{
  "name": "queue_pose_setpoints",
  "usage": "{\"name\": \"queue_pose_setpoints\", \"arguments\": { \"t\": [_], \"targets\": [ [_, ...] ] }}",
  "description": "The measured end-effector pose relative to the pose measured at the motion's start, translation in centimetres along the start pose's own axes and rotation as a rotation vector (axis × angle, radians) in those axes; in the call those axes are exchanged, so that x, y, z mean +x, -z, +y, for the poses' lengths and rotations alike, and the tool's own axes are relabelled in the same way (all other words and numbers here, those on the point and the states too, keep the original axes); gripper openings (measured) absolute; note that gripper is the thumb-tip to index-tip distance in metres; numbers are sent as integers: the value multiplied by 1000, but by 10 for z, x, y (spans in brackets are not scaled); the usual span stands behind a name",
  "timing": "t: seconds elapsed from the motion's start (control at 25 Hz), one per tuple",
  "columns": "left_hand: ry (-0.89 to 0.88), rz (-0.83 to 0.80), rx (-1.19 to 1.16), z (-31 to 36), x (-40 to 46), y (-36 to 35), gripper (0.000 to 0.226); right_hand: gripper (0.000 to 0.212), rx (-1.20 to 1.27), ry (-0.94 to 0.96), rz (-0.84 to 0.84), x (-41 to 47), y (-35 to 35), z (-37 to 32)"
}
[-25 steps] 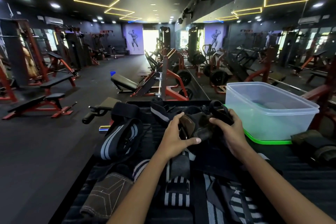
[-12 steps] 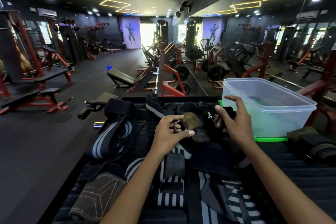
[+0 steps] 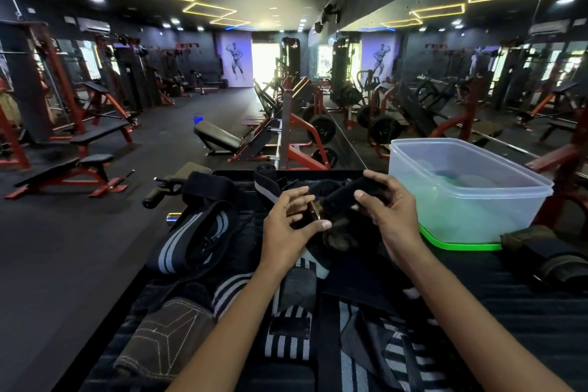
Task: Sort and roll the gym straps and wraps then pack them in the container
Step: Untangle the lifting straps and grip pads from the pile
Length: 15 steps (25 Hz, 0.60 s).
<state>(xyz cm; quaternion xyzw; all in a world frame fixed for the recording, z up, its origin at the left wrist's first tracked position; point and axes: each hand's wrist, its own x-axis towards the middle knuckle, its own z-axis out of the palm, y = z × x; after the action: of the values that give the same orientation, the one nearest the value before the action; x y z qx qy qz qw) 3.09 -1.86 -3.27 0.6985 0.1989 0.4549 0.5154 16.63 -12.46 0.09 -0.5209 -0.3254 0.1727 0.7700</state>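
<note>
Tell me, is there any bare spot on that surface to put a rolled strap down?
Yes: the dark ribbed mat is bare in front of the clear container, between the right forearm and the olive wraps. Left of centre is crowded with striped wraps under both hands.

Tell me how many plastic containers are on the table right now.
1. The clear plastic container with a green base sits at the table's far right, just beyond the right hand. Others could be out of view.

Both hands — left hand (image 3: 288, 226), right hand (image 3: 389, 216) — grip a black fabric strap (image 3: 346, 196) (beside the clear plastic container (image 3: 496, 200)).
</note>
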Motion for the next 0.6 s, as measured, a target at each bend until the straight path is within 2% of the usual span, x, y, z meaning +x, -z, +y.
{"name": "queue_pose_setpoints", "arguments": {
  "t": [0.16, 0.36, 0.52, 0.6],
  "targets": [
    [36, -39, -90, 1, -4, -1, 61, 31, -24, -70, 87, -7, -7, 6],
    [-4, -58, -79, 2, -7, -5, 63, 29, -307, -13, 197, -12, -10, 10],
    [-45, -34, -9, 3, -10, -4, 64, 27, -342, 43, 188, -14, -12, 6],
    [-50, -30, 5, 4, -10, -5, 66, 27, -286, 11, 198, -14, -13, 4]
  ]
}}
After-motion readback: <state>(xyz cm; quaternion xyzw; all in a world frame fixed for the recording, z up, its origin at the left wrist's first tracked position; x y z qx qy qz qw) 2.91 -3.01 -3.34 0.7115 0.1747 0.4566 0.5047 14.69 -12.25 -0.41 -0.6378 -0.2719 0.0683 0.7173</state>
